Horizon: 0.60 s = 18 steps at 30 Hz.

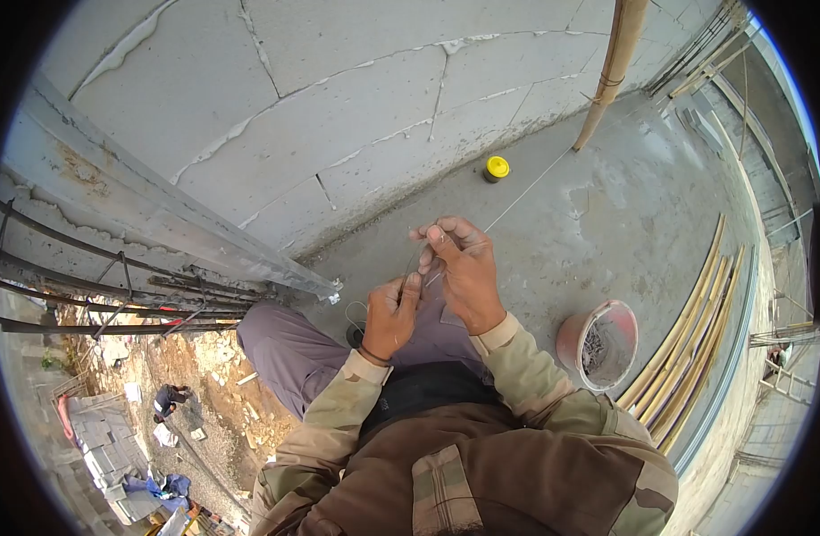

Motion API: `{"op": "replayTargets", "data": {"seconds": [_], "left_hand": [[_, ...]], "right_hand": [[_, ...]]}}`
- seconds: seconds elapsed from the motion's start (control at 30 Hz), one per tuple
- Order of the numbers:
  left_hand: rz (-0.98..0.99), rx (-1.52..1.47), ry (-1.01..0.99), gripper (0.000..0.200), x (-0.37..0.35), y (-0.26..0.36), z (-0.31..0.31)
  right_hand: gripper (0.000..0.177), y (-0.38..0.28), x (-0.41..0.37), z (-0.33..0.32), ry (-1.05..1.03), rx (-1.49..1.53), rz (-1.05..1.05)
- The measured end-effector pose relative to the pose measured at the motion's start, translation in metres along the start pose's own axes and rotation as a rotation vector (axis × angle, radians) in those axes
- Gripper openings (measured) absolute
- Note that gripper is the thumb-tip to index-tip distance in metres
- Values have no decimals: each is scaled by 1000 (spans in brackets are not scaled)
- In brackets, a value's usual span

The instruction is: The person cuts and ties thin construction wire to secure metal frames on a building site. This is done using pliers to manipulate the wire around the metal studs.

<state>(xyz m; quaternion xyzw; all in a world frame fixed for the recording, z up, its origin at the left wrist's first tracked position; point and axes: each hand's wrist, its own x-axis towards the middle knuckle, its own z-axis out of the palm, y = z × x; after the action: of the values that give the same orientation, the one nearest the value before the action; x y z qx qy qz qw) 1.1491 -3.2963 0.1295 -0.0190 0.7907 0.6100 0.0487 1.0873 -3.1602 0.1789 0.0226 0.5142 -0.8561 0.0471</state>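
A thin white string (528, 191) runs taut from the foot of a bamboo pole (614, 76) to my hands. My right hand (466, 272) is closed, thumb and forefinger pinching the string. Just left of it and slightly lower, my left hand (394, 314) is closed on a thin dark piece, perhaps a nail or wire, that sticks up toward the right fingers. Its kind is too small to make out. A loose loop of string hangs beside the left wrist, near a dark round object partly hidden by that hand.
A grey block wall (356, 107) rises ahead. A yellow-lidded pot (497, 169) and a reddish bucket (568, 341) stand on the concrete floor (553, 241). Bamboo poles (687, 357) lie right. Left are a metal beam (178, 205), rebar (62, 272) and a drop, with a person (170, 400) below.
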Motion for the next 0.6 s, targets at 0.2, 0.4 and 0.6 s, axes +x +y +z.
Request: {"op": "replayTargets", "data": {"seconds": [0.2,0.4,0.6], "left_hand": [[-409,-1350,-254,17,-2,-16,-15],[-474,-1555,-114,15,-2,-25,-6],[-502,-1643,-166,15,-7,1,-8]], "right_hand": [[11,-16,14,-31,-37,176,-82],[9,-12,13,-58,-22,221,-142],[9,-14,11,-69,26,248,-189]]}}
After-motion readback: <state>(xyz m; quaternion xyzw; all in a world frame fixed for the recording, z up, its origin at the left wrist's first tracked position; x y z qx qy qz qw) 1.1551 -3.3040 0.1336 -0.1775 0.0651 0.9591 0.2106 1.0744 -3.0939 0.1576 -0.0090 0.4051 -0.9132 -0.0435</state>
